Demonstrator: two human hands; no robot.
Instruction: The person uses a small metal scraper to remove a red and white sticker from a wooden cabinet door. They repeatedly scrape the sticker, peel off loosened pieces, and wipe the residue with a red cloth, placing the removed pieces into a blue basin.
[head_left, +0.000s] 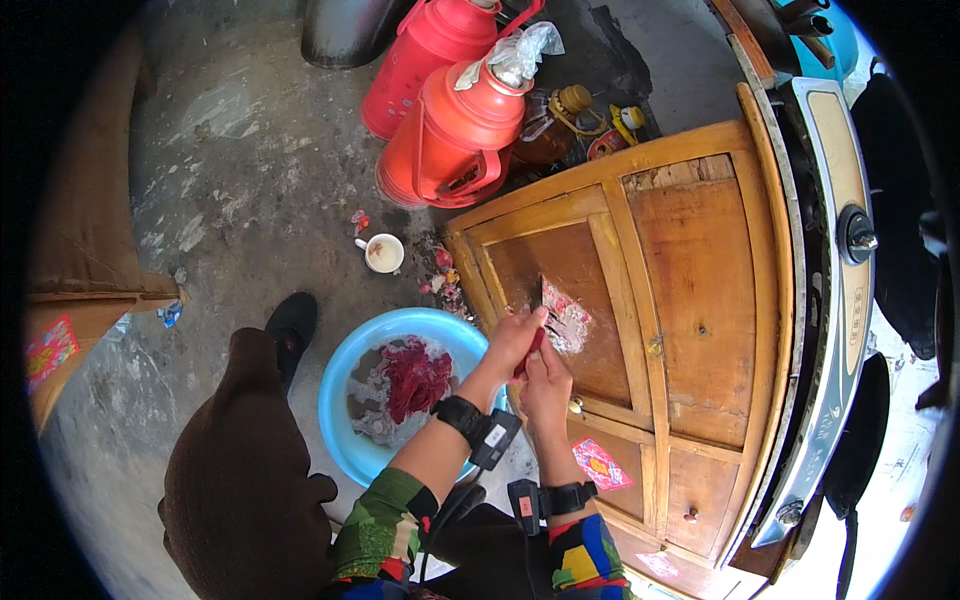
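Both my hands are close together in front of a wooden cabinet door. My left hand (514, 341) and my right hand (546, 379) both close around the red handle (531, 354) of a knife-like tool. Its dark blade (537, 291) points toward the cabinet panel, beside a partly torn red and white paper patch (566, 319). How far the blade touches the panel I cannot tell. Below my forearms, a light blue plastic basin (337, 442) holds soapy water and a dark red cloth (416, 379).
A white cup (384, 253) of cloudy liquid stands on the concrete floor near paper scraps (444, 281). Red thermos flasks (457, 135) and oil bottles (551, 124) stand beside the cabinet (694, 300). A gas stove (832, 300) sits on top at the right.
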